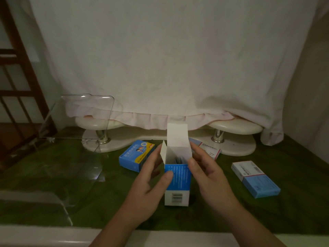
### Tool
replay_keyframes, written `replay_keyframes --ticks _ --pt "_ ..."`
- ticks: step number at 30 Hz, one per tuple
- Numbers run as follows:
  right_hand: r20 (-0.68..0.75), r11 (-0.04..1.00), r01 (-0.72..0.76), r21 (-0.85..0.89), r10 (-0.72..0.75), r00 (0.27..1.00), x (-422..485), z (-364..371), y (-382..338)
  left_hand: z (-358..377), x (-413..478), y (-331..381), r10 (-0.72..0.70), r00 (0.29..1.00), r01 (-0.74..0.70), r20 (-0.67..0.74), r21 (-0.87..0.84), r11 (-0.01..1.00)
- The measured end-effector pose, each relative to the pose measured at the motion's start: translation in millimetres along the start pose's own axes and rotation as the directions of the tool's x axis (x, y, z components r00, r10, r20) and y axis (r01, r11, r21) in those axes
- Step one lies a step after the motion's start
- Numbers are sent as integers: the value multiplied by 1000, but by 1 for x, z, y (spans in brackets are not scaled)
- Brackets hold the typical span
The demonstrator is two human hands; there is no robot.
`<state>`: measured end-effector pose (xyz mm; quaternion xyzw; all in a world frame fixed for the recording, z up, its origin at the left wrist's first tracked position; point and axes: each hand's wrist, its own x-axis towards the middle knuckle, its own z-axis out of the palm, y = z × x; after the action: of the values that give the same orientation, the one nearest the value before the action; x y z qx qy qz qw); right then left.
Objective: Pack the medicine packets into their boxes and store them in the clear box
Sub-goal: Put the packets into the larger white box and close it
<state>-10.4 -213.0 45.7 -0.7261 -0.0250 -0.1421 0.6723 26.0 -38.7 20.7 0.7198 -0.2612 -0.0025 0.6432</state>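
A: Standing upright near the table's front edge, open medicine box (178, 177), top flap up, packets (178, 160) showing inside.
B: Hands?
A: Left hand (151, 182) is gripping its left side, thumb on front. Right hand (208, 173) is pinching the right top corner.
B: Clear box?
A: Clear box (78, 139) is sitting at the left edge, well apart.

White box (210, 150) behind right hand reads "10mg"; other print illegible.

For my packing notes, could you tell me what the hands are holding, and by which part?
Both hands hold the upright open medicine box: left hand on its left side, right hand at its upper right edge.
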Motion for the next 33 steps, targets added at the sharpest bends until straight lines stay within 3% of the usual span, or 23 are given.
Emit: replay_keyframes --ticks 7,14,19,27,33 --pt "28 999 33 -15 -33 999 -6 4 -4 -1 7 6 62 996 -55 -68 100 993" --pt "-31 985 80 -153 -85 996 -3 10 -8 6 10 18 49 995 -45 -87 43 998" --pt "-62 994 96 -46 -98 993 -1 16 -13 12 12 21 21 986 -19 -164 14 1000" --pt "-89 993 81 -80 -88 992 1 14 -8 19 15 24 -69 969 53 -239 -73 996" --pt "-176 999 5 -48 -14 984 11 13 -14 20 15 21 -52 965 43 -257 -43 998"
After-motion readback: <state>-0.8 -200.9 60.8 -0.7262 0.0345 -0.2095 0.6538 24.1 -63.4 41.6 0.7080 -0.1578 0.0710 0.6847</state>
